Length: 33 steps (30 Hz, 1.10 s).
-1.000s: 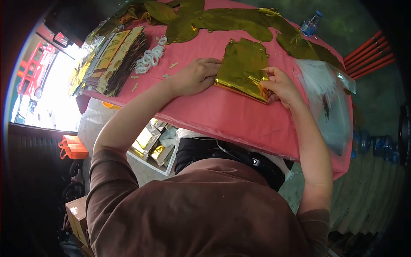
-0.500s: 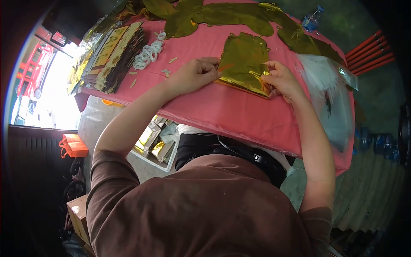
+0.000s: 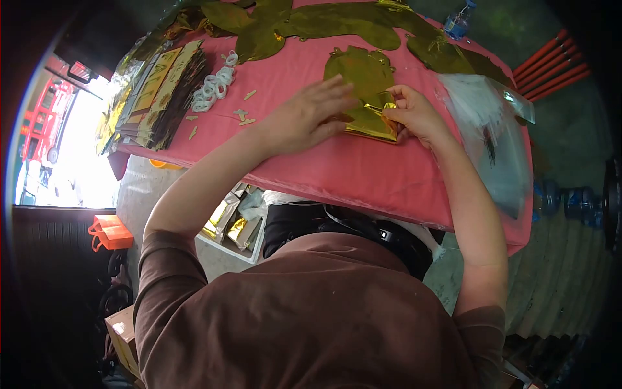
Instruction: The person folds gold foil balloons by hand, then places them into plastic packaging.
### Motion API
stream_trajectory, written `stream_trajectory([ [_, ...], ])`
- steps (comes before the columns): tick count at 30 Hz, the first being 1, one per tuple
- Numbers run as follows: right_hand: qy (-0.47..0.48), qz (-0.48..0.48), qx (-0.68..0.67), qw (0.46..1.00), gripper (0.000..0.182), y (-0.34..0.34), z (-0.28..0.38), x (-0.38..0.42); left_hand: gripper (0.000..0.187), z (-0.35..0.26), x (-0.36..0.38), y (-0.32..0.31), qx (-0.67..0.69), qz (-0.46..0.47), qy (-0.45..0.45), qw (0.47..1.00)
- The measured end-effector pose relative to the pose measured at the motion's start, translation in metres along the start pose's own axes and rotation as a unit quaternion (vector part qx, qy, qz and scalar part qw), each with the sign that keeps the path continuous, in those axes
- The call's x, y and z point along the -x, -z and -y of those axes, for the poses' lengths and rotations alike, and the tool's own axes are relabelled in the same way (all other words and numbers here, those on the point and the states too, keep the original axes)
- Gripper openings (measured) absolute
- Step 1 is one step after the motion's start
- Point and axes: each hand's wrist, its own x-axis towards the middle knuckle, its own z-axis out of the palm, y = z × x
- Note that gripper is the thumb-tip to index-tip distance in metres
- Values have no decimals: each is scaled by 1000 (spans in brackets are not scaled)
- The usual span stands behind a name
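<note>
On the pink-covered table in front of me lies a folded gold foil balloon [image 3: 360, 74], flat and shiny, with small tabs along its far edge. My right hand [image 3: 418, 117] pinches its right near edge between thumb and fingers, where the foil is creased and bent up. My left hand [image 3: 311, 113] is open, fingers stretched and slightly blurred over the balloon's left side, hiding part of that edge. Beyond both hands, larger uninflated gold foil balloons [image 3: 343, 23] are spread across the back of the table.
To the left are a stack of printed packets [image 3: 159, 91], white ribbon coils [image 3: 210, 91] and small pale pieces [image 3: 243, 117]. Clear plastic bags [image 3: 492, 142] lie on the right. A water bottle [image 3: 459, 24] stands at the back. Below the table's front edge is a white bin [image 3: 249, 254] of packets.
My left hand has let go of the balloon's left near corner and opened, fingers now spread over its left side. My right hand keeps its pinch on the right edge.
</note>
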Motion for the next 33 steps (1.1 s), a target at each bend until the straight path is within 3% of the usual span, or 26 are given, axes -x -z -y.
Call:
stream_trajectory([
  [2, 0, -8, -2, 1000, 37, -2, 1, 1, 46, 2, 2, -9, 27, 112, -17, 993],
  [10, 15, -22, -43, 999, 43, 0, 2, 23, 51, -2, 2, -7, -34, 157, -6, 987],
  [16, 13, -25, 57, 998, 47, 0, 3, 41, 52, -2, 3, -11, -51, 159, -3, 986],
  [19, 81, -86, 175, 977, 39, -1, -3, 31, 52, -2, 3, -11, -46, 145, 2, 988],
  [21, 265, -175, 305, 898, 30, -9, -5, 24, 53, -2, 4, -10, -41, 147, 5, 988],
  [22, 267, -176, 305, 897, 30, -13, -6, 21, 53, -1, 5, -11, -43, 149, 3, 988],
  [24, 364, -154, 363, 844, 30, -21, -5, 12, 53, -2, 3, -11, -47, 150, -2, 988],
  [27, 348, -148, 429, 820, 38, -29, -15, -3, 52, -3, 2, -8, -54, 162, 1, 985],
  [33, 274, -106, 475, 830, 50, -36, -19, 0, 53, -4, 3, -8, -32, 145, 2, 989],
])
